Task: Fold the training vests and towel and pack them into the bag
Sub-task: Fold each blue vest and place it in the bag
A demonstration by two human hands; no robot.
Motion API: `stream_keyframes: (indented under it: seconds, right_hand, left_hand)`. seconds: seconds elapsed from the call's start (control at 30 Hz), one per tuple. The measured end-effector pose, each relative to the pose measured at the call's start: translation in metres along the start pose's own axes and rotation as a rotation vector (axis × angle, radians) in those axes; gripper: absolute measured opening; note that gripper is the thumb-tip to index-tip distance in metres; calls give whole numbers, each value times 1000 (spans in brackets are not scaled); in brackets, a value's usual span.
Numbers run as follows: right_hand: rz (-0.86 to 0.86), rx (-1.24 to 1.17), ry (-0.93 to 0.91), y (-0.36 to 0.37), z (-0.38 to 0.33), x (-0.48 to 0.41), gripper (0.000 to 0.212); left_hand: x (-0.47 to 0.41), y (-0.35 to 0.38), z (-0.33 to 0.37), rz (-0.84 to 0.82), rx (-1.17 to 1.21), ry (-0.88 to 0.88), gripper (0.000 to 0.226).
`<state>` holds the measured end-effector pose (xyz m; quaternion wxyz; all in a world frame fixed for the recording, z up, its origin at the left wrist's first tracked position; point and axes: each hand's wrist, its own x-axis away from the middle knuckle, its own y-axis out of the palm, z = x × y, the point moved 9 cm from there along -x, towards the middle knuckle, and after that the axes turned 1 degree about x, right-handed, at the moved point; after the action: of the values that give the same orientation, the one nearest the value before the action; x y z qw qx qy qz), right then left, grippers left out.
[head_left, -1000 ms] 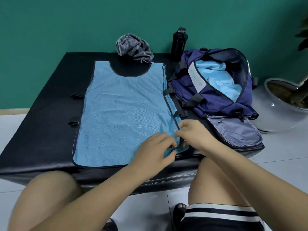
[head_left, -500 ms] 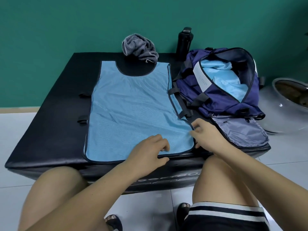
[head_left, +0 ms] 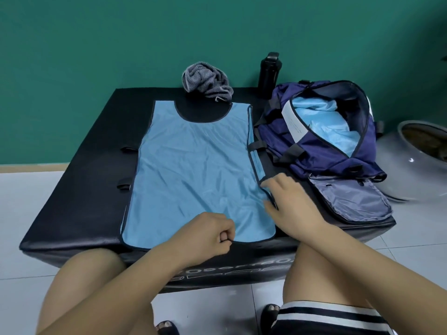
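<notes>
A light blue training vest (head_left: 193, 170) with black trim lies flat on the black padded block (head_left: 72, 180). My left hand (head_left: 208, 235) is curled at the vest's near hem and pinches it. My right hand (head_left: 292, 204) holds the vest's right edge near the lower corner, between thumb and fingers. A crumpled grey striped towel (head_left: 205, 83) sits at the block's far edge. At the right of the block stands the navy bag (head_left: 326, 153), open, with another light blue vest (head_left: 321, 122) inside.
A black bottle (head_left: 268, 71) stands behind the bag against the green wall. The bag's grey flap (head_left: 348, 201) lies open toward me. A round grey pot (head_left: 411, 170) sits on the floor at the right. My knees are against the block's front.
My left hand slid left along the near hem and curled up. My right hand moved up the vest's right edge. The lower right corner now lies flat.
</notes>
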<state>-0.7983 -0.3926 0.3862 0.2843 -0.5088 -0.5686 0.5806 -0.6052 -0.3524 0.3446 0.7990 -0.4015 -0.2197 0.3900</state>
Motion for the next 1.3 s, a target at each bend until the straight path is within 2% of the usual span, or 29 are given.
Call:
stream_keyframes:
  seconds: [0.1,0.2,0.33,0.4,0.47,0.63,0.73,0.83,0.93,1.03,1.13,1.2,1.23,1.3]
  right_hand:
    - [-76,34,-86,22,-15,-1,35]
    - [-51,78,-175,26,-27,-4,31]
    - [-5,128,-283,30,-45,-11,49]
    - [-56,81,-240,39,-51,-19,57]
    - [-138,-52,-156,52,-55,-31,60]
    - [-282,-264,72,77,-68,-69,65]
    - [-315,-225,183,92,-52,-74,72]
    - [-328,-49,279,95,-14,-65,82]
    - [-372,104,404,85,22,-57,90]
    - [-384,192,452,70,26,-63,90]
    - [-208,229,340,50,-3,-88,80]
    - [-104,151,227,47,-28,-110,71]
    - [-92,85,172,50,-38,-122,68]
    - [-182,-29,123,67,-48,-146,69]
  left_hand:
    - [10,-1,-5,-32,-8,-15,12]
    - [16,-6,0,-25,38,-2,8]
    - [3,-35,-7,185,49,45,9]
    - [-8,-52,-24,300,-15,51,13]
    - [-19,-66,-53,363,-87,-20,30]
    - [-33,-85,-125,287,-237,-293,66]
    - [-26,-88,-157,186,-228,-370,88]
    - [-18,-91,-173,142,-158,-384,98]
    - [-17,-97,-173,132,-164,-389,91]
    - [-23,-114,-171,173,-249,-409,70]
    - [-37,-139,-173,252,-289,-418,48]
    - [-48,-153,-177,313,-308,-395,38]
    - [-54,-158,-180,329,-334,-371,37]
    - [-67,-162,-190,315,-371,-340,43]
